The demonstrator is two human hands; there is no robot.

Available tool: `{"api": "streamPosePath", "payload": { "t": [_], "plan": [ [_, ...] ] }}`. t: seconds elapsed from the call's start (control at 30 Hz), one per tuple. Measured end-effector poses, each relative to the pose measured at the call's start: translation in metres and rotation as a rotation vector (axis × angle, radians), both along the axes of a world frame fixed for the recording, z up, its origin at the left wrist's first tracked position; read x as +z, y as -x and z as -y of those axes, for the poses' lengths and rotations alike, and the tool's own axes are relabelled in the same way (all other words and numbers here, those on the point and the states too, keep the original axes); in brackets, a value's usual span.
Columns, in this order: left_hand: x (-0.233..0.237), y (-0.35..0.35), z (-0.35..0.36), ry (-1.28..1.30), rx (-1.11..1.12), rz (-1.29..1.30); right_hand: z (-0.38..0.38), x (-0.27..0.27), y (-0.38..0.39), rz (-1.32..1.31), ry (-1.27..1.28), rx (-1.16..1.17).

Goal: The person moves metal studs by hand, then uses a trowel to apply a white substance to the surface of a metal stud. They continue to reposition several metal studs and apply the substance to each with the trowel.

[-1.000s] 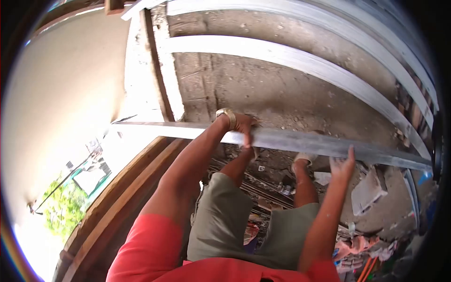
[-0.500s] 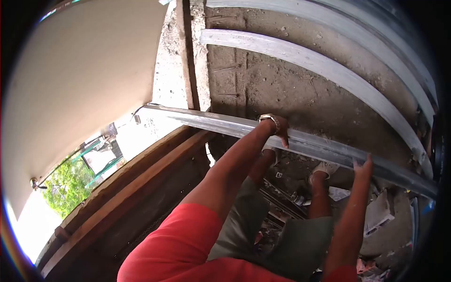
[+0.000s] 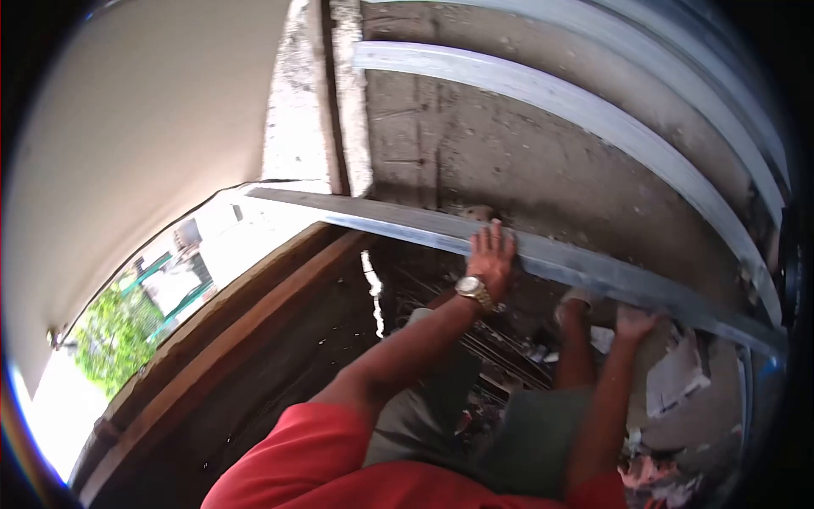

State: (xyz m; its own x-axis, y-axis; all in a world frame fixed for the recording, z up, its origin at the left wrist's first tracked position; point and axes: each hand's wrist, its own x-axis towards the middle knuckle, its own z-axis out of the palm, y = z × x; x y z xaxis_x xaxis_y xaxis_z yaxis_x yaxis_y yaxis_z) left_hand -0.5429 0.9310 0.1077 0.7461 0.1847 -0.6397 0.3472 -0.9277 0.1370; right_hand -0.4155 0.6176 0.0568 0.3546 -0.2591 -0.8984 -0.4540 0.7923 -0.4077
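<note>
A long grey metal channel [image 3: 585, 270] slants across the view in front of me, from the bright opening at the left down to the right. My left hand [image 3: 492, 259], with a watch [image 3: 469, 288] on its wrist, lies flat against the channel with the fingers stretched out over its face. Farther right, my right hand [image 3: 638, 322] grips the channel's near lower edge; its fingers are partly hidden behind the metal. My legs and one shoe show beneath the channel.
More pale metal channels [image 3: 543, 89] curve across the upper right over a rough earthen surface [image 3: 526, 161]. Wooden beams [image 3: 246, 310] run along the left beside a large beige panel [image 3: 161, 110]. Broken block [image 3: 677, 377] and rubble [image 3: 657, 471] lie at the lower right.
My left hand has turned from hanging over the channel's far edge to pressing flat on its near side. The right hand has shifted slightly down and left. The channel's face has tilted.
</note>
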Motion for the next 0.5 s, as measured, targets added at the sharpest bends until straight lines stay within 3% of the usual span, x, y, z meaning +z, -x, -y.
{"api": "streamPosePath", "payload": {
  "t": [0.13, 0.2, 0.27, 0.3, 0.33, 0.4, 0.5],
  "plan": [
    [0.003, 0.004, 0.005, -0.032, -0.041, -0.029, 0.011, -0.006, 0.002, -0.092, 0.001, -0.083],
    [-0.001, 0.029, 0.013, -0.050, -0.063, -0.016, -0.012, 0.015, -0.012, -0.022, 0.023, 0.029],
    [0.001, 0.052, 0.020, -0.132, -0.191, 0.041, 0.011, -0.025, 0.022, -0.104, 0.284, 0.159],
    [0.009, 0.047, 0.025, -0.036, -0.074, 0.036, 0.028, -0.059, 0.040, -0.057, 0.234, 0.176],
    [0.018, 0.037, 0.027, 0.062, 0.044, 0.016, -0.004, -0.028, 0.022, -0.020, 0.237, 0.166],
    [0.031, 0.018, 0.027, 0.126, 0.001, -0.247, -0.006, -0.042, 0.029, -0.116, 0.210, 0.118],
    [0.017, -0.012, 0.007, 0.011, -0.094, -0.122, -0.014, -0.032, 0.026, -0.083, 0.110, 0.104]
  ]
}}
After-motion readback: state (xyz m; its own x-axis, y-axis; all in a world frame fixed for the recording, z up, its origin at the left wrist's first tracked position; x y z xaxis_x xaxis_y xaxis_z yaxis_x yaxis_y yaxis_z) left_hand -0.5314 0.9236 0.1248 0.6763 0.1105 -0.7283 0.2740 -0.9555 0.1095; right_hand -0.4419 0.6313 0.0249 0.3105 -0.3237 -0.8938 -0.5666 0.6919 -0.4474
